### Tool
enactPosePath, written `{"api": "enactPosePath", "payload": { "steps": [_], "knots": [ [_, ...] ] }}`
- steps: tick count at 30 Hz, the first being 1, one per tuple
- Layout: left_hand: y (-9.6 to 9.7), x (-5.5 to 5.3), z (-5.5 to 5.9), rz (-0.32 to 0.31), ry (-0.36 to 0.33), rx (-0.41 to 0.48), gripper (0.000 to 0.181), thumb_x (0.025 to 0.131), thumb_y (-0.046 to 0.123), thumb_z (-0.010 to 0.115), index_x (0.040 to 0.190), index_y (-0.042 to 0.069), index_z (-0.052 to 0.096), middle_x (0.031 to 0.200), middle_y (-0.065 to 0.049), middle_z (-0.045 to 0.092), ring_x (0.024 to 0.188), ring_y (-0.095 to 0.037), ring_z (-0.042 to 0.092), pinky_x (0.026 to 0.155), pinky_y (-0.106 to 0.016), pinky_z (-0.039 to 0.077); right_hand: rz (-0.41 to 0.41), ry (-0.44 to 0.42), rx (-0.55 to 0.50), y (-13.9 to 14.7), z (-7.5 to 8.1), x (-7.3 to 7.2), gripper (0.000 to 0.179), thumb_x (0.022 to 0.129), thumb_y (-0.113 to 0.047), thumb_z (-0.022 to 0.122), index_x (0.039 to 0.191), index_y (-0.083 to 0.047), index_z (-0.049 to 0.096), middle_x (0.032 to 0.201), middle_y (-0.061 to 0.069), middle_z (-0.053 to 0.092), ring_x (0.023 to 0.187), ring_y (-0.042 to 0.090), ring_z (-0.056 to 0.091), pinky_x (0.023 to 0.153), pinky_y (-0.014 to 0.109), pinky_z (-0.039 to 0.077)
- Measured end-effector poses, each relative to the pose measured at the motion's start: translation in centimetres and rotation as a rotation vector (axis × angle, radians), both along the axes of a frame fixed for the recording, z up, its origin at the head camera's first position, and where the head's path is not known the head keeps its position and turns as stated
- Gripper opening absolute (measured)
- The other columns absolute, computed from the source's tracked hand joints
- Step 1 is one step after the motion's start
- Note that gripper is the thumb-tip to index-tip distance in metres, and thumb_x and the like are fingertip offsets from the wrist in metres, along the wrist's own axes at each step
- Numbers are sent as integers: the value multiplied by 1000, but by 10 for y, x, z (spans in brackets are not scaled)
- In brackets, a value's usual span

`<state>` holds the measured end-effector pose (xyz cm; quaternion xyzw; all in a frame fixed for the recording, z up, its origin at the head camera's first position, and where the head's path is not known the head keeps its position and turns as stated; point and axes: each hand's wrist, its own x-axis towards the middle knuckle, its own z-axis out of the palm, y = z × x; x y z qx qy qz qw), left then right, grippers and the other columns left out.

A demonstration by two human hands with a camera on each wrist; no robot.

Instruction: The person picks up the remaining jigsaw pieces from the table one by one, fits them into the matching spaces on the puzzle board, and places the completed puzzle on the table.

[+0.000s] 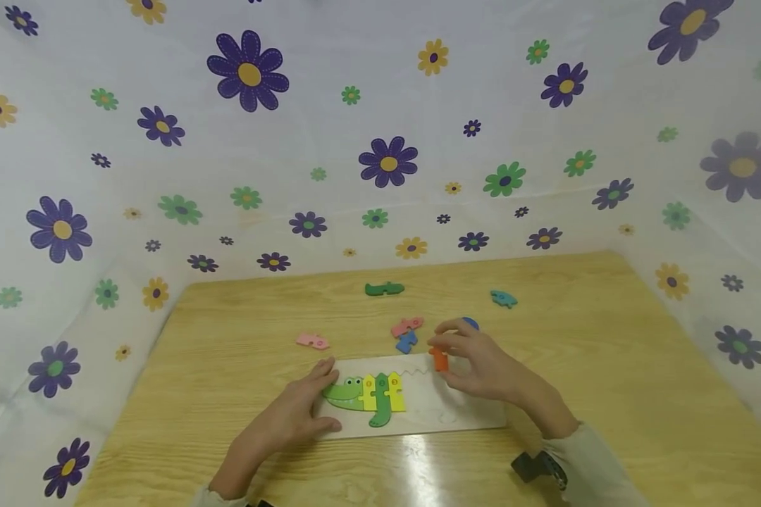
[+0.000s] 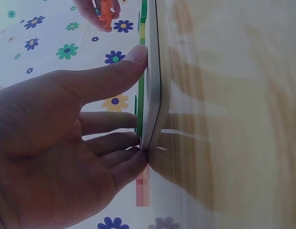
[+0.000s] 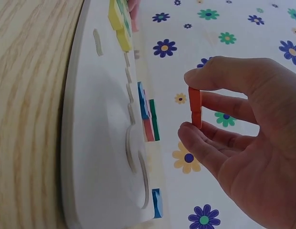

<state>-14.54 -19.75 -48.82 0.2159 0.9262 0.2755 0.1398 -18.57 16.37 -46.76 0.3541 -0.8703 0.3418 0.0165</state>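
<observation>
Puzzle piece: orange, pinched by right grip; probably light, stiff, best held by edges.
Left grip: spread against board.

Head view above board, wrist views alongside

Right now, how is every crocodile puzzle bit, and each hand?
Puzzle board: partly filled
Crocodile head piece: placed
Two yellow pieces: placed
Green leg piece: placed
Orange piece: held up
Dark green piece: loose
Pink pieces: loose
Blue pieces: loose
Light blue piece: loose
Left hand: touching board
Right hand: pinching orange piece
</observation>
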Motion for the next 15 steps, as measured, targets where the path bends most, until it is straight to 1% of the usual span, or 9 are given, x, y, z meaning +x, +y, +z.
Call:
{"api": "enactPosePath", "payload": {
  "steps": [4, 9, 12, 15],
  "knots": [
    [-2, -1, 1, 1, 4, 3, 82, 85, 26, 86, 150, -6, 47, 166, -17, 26, 153, -36, 24, 121, -58, 26, -3, -21, -6, -2, -1, 1, 41, 87, -8, 78, 126, -1, 69, 131, 13, 56, 112, 28, 63, 91, 36, 60],
    [-2, -1, -1, -1, 0, 5, 83, 84, 27, 87, 149, -6, 47, 166, -17, 26, 153, -37, 24, 120, -61, 26, -21, -39, 20, -3, -3, 3, 40, 88, -12, 79, 126, -5, 69, 132, 9, 58, 115, 27, 61, 94, 43, 59],
    [-2, 0, -1, 1, 2, 3, 83, 84, 27, 87, 149, -6, 47, 166, -17, 26, 153, -36, 24, 120, -62, 26, -21, -31, 36, -4, -3, 4, 37, 89, -15, 79, 125, -10, 70, 134, 11, 58, 117, 29, 61, 97, 49, 57],
    [-3, -1, -1, 4, 3, 2, 83, 84, 27, 87, 149, -6, 47, 166, -17, 26, 154, -36, 24, 120, -62, 26, -26, -20, 49, -6, -2, 5, 34, 90, -17, 79, 123, -14, 71, 135, 12, 58, 121, 30, 60, 99, 51, 55]
  ]
}}
